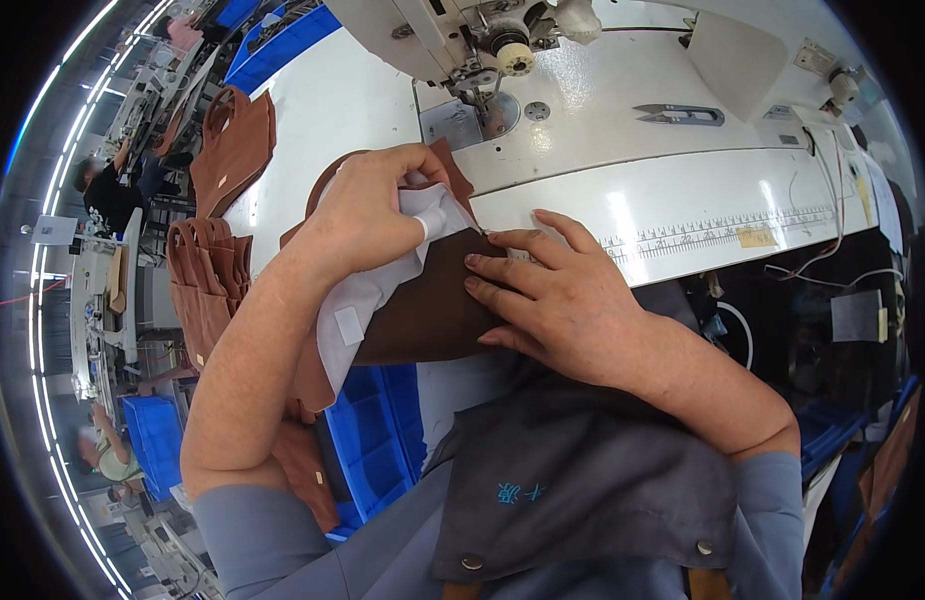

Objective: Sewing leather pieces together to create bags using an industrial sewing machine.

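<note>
A brown bag piece (pixel 312 365) with pale lining (pixel 357 300) and a dark brown panel (pixel 412 315) lies at the table's front edge, partly hanging over it. My left hand (pixel 357 215) is closed on the lining's upper edge, fingers curled and thumb pressed in. Something white covers that thumb's tip. My right hand (pixel 567 295) lies with fingers spread on the right border of the dark panel, holding nothing. Just beyond the piece stands a sewing machine (pixel 507 65), its needle area above a metal plate (pixel 450 125).
Thread snips (pixel 682 114) lie on the machine bed, behind a printed ruler strip (pixel 722 230). Finished-looking brown bags (pixel 237 150) and a stack of them (pixel 207 280) sit at the left. A blue crate (pixel 372 440) is below the table edge. Co-workers sit far left.
</note>
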Available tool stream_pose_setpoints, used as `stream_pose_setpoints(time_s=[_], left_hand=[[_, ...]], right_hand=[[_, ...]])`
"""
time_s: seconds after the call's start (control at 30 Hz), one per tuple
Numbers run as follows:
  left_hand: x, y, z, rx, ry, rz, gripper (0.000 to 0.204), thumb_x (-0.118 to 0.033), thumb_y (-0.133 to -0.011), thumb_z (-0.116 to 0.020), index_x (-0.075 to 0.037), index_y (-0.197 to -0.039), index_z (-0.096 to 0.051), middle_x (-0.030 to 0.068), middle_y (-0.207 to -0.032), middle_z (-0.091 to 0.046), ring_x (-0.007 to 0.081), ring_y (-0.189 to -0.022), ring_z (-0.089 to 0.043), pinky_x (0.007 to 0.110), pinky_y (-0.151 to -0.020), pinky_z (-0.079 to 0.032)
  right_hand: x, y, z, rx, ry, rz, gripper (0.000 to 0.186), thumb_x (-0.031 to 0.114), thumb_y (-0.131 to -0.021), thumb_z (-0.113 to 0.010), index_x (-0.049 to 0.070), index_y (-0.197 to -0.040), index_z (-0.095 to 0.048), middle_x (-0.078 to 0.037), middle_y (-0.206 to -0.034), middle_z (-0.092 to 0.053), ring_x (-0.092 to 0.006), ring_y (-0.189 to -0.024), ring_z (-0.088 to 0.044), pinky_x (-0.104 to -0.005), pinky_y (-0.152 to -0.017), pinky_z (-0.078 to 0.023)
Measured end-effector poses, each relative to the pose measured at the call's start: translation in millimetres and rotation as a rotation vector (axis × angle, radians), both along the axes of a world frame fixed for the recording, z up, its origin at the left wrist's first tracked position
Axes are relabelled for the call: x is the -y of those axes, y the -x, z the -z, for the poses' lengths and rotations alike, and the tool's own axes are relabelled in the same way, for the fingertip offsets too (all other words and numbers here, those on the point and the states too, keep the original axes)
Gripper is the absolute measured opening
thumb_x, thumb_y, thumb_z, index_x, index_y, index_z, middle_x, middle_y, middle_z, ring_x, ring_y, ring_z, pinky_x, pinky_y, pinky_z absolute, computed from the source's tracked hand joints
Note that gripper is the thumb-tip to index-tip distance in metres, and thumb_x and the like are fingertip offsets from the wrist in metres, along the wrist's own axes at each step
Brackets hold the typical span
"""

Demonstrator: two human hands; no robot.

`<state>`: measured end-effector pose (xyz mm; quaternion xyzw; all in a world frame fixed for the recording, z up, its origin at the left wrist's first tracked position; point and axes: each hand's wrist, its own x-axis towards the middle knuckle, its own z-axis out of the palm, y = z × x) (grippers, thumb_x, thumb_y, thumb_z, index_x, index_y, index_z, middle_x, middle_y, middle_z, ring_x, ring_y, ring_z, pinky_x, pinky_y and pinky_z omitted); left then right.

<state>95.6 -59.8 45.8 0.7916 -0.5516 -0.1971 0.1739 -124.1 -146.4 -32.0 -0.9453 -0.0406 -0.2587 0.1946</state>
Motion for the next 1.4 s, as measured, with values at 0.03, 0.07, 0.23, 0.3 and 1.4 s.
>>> stream_pose_setpoints(time_s=[0.03,0.07,0.23,0.3,1.4], left_hand=[[-0.9,-0.2,0.3,0.015,-0.012,-0.009,0.014,-0.009,-0.077,-0.071,-0.001,-0.088,-0.071,0.0156,-0.091,-0.072,0.0282,-0.088,-0.069,0.034,-0.085,-0.053],[-1.7,0.7,1.4,0.015,-0.013,-0.009,0.014,-0.009,-0.077,-0.071,-0.001,-0.088,-0.071,0.0156,-0.091,-0.072,0.0282,-0.088,-0.069,0.034,-0.085,-0.053],[-4.0,6.7,4.6,0.196,0.059,0.024,0.017,-0.003,-0.079,-0.067,0.000,-0.094,-0.074,0.0163,-0.091,-0.072,0.0286,-0.086,-0.069,0.036,-0.079,-0.054],[-5.9,8.1,3.9,0.248,0.077,0.061,0.016,-0.003,-0.079,-0.068,-0.001,-0.094,-0.075,0.0161,-0.090,-0.072,0.0283,-0.085,-0.069,0.036,-0.077,-0.053],[-31.4,19.3,-1.5,0.362,0.179,0.033,0.011,-0.013,-0.075,-0.072,-0.012,-0.083,-0.080,0.0078,-0.079,-0.064,0.0280,-0.088,-0.063,0.045,-0.089,-0.038]], right_hand=[[0.2,0.0,0.2,0.002,0.000,-0.001,0.044,0.036,-0.081,-0.075,0.008,-0.115,-0.072,-0.005,-0.125,-0.067,-0.0245,-0.126,-0.055,-0.0514,-0.112,-0.037],[0.1,0.0,0.3,-0.005,0.002,-0.004,0.044,0.036,-0.081,-0.075,0.008,-0.115,-0.072,-0.005,-0.125,-0.067,-0.0245,-0.126,-0.055,-0.0513,-0.112,-0.037],[2.3,0.5,-1.3,-0.005,-0.019,-0.018,0.042,0.035,-0.082,-0.075,0.008,-0.115,-0.072,-0.005,-0.126,-0.067,-0.0244,-0.125,-0.055,-0.0496,-0.112,-0.037],[7.0,-0.5,-3.9,-0.006,-0.034,-0.025,0.040,0.034,-0.083,-0.075,0.008,-0.114,-0.072,-0.005,-0.126,-0.067,-0.0240,-0.123,-0.056,-0.0486,-0.111,-0.038],[33.6,-99.3,-26.3,-0.316,-0.877,0.136,0.023,0.022,-0.092,-0.070,0.001,-0.083,-0.065,-0.013,-0.078,-0.071,-0.0226,-0.067,-0.070,-0.0354,-0.062,-0.054]])
